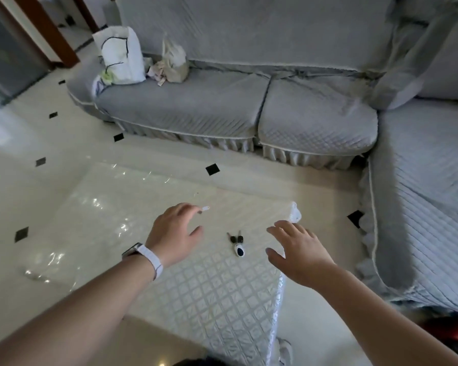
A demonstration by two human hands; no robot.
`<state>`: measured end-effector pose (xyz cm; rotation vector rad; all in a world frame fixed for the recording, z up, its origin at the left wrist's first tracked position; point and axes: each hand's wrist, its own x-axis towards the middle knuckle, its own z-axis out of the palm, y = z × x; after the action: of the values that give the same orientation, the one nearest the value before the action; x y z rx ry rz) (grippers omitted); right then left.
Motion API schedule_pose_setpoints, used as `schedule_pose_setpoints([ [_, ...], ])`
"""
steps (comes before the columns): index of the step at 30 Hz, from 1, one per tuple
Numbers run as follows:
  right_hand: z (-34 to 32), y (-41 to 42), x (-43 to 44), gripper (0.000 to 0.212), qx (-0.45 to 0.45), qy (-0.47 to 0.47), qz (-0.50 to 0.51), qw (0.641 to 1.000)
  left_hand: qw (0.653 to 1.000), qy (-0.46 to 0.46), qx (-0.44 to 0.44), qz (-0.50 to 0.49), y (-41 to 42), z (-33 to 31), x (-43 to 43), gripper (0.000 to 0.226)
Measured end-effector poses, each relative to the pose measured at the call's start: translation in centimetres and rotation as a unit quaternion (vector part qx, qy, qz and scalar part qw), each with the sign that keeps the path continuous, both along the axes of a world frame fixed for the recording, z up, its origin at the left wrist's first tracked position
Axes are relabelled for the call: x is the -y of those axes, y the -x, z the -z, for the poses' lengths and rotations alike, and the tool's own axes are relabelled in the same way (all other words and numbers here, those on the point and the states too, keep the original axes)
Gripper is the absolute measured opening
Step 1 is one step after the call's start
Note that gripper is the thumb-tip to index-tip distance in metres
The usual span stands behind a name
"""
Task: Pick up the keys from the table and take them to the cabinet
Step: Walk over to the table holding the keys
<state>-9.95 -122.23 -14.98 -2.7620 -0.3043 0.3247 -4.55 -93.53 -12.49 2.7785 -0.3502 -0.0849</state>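
Note:
A small bunch of keys [236, 243] with dark heads and a white oval fob lies on the table [132, 207], which wears a white quilted cover under clear plastic. My left hand [173, 235] hovers just left of the keys, fingers spread, a white watch strap on its wrist. My right hand [299, 250] hovers just right of them, fingers apart. Neither hand touches the keys. No cabinet is in view.
A grey L-shaped sofa [249, 107] runs along the far side and the right. A white bag [121, 55] and a smaller sack [173, 62] sit on its left end. Pale tiled floor [37, 180] surrounds the table. A doorway [50, 30] is at top left.

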Motion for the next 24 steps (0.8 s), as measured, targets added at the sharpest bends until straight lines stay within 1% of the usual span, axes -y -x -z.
schedule_pose_setpoints([
  [2, 0.4, -1.2, -1.2, 0.053, -0.009, 0.001, -0.020, 1.000, 1.000, -0.006, 0.003, -0.017, -0.2, 0.4, -1.2, 0.038],
  [5, 1.3, -3.0, -3.3, 0.053, -0.024, 0.007, -0.043, 0.999, 0.999, -0.013, -0.015, -0.029, -1.2, 1.9, -3.2, 0.043],
  [9, 3.6, -5.8, -6.1, 0.054, -0.049, 0.036, -0.057, 0.997, 0.998, 0.001, -0.041, -0.038, -3.9, 5.8, -5.6, 0.045],
  [11, 6.0, -7.8, -7.5, 0.053, -0.059, 0.041, -0.046, 0.996, 0.997, 0.019, -0.056, -0.055, -6.1, 9.0, -6.9, 0.045],
  [14, 10.7, -10.5, -9.4, 0.050, -0.095, 0.042, -0.033, 0.994, 0.993, 0.020, -0.085, -0.077, -9.3, 15.3, -8.7, 0.051],
  [18, 16.9, -13.2, -10.9, 0.048, -0.130, 0.015, -0.004, 0.991, 0.981, 0.019, -0.140, -0.134, -12.1, 22.7, -10.0, 0.051],
  [21, 21.5, -14.9, -11.2, 0.048, -0.132, 0.029, -0.017, 0.991, 0.975, 0.027, -0.164, -0.148, -13.2, 27.8, -9.6, 0.052],
  [24, 26.6, -16.6, -10.7, 0.047, -0.139, 0.042, -0.007, 0.989, 0.964, 0.039, -0.203, -0.165, -13.6, 32.5, -8.3, 0.054],
])
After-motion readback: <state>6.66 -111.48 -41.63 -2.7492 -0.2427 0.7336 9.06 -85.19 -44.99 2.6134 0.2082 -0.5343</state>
